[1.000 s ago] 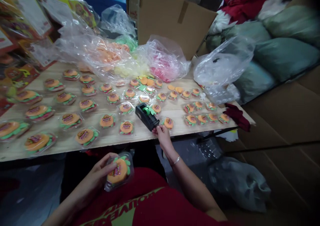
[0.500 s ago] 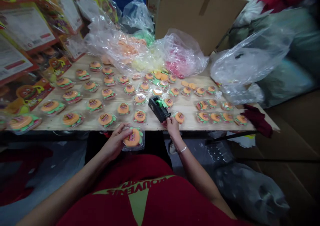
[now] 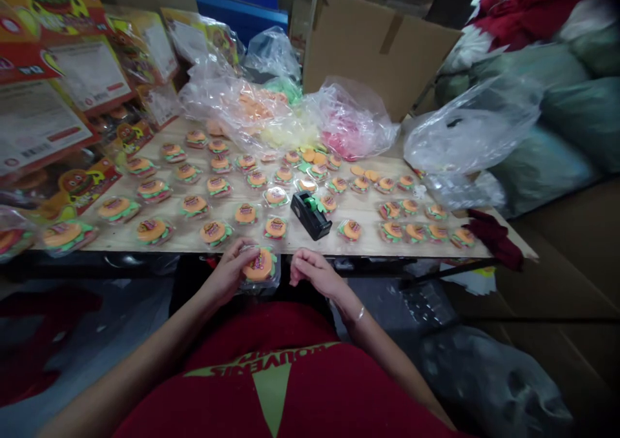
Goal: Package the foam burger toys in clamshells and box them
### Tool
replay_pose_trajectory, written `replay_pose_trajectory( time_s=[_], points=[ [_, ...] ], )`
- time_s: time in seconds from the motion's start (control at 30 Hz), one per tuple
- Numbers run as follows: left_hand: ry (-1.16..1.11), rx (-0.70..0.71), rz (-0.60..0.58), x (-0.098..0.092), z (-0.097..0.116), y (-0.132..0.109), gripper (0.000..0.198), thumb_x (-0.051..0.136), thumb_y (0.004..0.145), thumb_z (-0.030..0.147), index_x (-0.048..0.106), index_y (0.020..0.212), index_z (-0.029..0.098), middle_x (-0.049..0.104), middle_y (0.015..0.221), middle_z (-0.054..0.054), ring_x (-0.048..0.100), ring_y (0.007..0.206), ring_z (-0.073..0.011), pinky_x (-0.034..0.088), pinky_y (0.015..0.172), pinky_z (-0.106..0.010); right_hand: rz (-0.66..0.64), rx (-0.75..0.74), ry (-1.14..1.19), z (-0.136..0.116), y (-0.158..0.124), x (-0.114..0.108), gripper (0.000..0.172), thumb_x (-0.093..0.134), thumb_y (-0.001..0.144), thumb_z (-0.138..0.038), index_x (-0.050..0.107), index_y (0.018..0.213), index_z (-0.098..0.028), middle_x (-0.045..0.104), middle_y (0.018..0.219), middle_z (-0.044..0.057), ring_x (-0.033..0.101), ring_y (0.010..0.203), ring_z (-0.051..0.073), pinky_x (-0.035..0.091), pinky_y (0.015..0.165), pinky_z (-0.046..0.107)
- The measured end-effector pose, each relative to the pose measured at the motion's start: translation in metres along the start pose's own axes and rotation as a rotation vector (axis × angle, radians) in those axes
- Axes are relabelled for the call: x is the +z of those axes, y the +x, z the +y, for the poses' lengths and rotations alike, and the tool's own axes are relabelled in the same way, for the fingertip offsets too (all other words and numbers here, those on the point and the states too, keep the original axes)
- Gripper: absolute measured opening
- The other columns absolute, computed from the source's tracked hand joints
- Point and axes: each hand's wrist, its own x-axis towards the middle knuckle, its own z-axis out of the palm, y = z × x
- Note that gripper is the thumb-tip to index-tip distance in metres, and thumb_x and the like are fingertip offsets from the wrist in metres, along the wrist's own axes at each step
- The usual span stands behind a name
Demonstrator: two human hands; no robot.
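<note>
My left hand [image 3: 233, 271] is closed around the edge of a clear plastic box with a toy burger [image 3: 260, 265] inside, held just off the table's front edge. The burger shows an orange bun, green frill and a printed label. To the right of the box, my right hand [image 3: 314, 271] is pinched shut in the air, apart from it. Whatever those fingers hold, if anything, is too small to make out. A black tape dispenser [image 3: 312, 218] with a green roll stands on the table beyond my right hand, not touched by it.
Rows of boxed burgers [image 3: 154, 231] cover the wooden table [image 3: 361, 247]. Plastic bags of orange, yellow and pink pieces [image 3: 346, 125] lie at the back, before a cardboard box [image 3: 372, 57]. Printed burger packs [image 3: 87, 76] stand left. A dark red cloth [image 3: 498, 234] hangs at the right corner.
My right hand has left the tape dispenser and come down and left towards the box, fingers pinched. My left hand keeps its hold on the boxed burger. The view has shifted slightly.
</note>
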Motion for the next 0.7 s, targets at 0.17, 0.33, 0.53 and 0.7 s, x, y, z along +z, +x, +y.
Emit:
replay_pose_trajectory(
  time_s=[0.17, 0.33, 0.53, 0.7],
  points=[
    [-0.007, -0.007, -0.027, 0.002, 0.001, -0.006, 0.038, 0.079, 0.065, 0.034, 0.054, 0.090, 0.019, 0.065, 0.070, 0.004, 0.060, 0.059, -0.0116, 0.050, 0.055, -0.021, -0.150, -0.043, -0.055, -0.012, 0.004, 0.011, 0.039, 0.052, 0.087, -0.054, 0.047, 0.072, -0.019, 0.052, 0.059, -0.004, 0.049, 0.054, 0.010, 0.039, 0.055, 0.022],
    [-0.019, 0.008, -0.010, 0.005, 0.003, -0.012, 0.038, 0.079, 0.063, 0.032, 0.055, 0.090, 0.019, 0.066, 0.070, 0.003, 0.060, 0.058, -0.0119, 0.050, 0.053, -0.020, -0.032, -0.050, -0.269, -0.016, 0.004, 0.013, 0.026, 0.053, 0.089, -0.042, 0.052, 0.082, -0.017, 0.055, 0.066, -0.003, 0.050, 0.056, 0.011, 0.038, 0.054, 0.022],
    [-0.043, 0.071, 0.064, 0.012, 0.007, -0.016, 0.040, 0.079, 0.065, 0.034, 0.052, 0.092, 0.021, 0.064, 0.076, 0.004, 0.062, 0.061, -0.0128, 0.051, 0.056, -0.022, 0.407, -0.229, -0.438, -0.031, -0.012, 0.028, 0.017, 0.054, 0.089, -0.029, 0.062, 0.080, -0.017, 0.059, 0.078, 0.002, 0.053, 0.074, 0.014, 0.040, 0.070, 0.025],
    [0.078, 0.187, 0.079, 0.023, -0.002, -0.021, 0.039, 0.074, 0.072, 0.039, 0.051, 0.099, 0.023, 0.061, 0.078, 0.004, 0.059, 0.062, -0.0112, 0.050, 0.058, -0.020, 0.222, -0.074, -0.084, -0.027, -0.004, 0.032, 0.031, 0.050, 0.090, -0.037, 0.052, 0.066, -0.016, 0.047, 0.060, -0.003, 0.040, 0.056, 0.010, 0.031, 0.053, 0.021]
  ],
)
